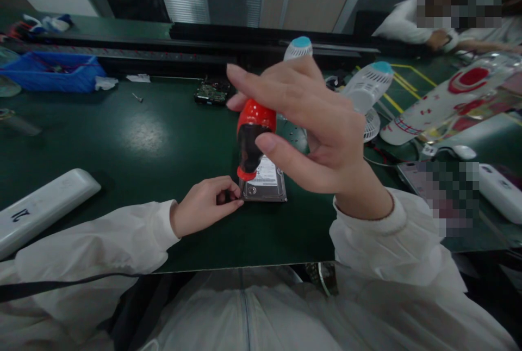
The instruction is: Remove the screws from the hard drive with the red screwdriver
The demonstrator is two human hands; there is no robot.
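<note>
My right hand [314,128] holds a screwdriver [249,133] by its stubby red and black handle, upright above a hard drive [267,185]. The thumb and fingers grip the handle's sides, with the index finger stretched over its top. The screwdriver's shaft and tip are hidden behind the handle. Flat on the table lies the hard drive, a white label on its face, partly covered by the screwdriver. At its left edge my left hand [210,204] pinches the near left corner, fingers curled.
Another drive with a green circuit board [212,92] lies farther back. At the back left stands a blue bin [55,71]. A white fan [369,87] and a printed bottle [440,101] are on the right, near a phone [420,182]. A long white case [44,207] lies left.
</note>
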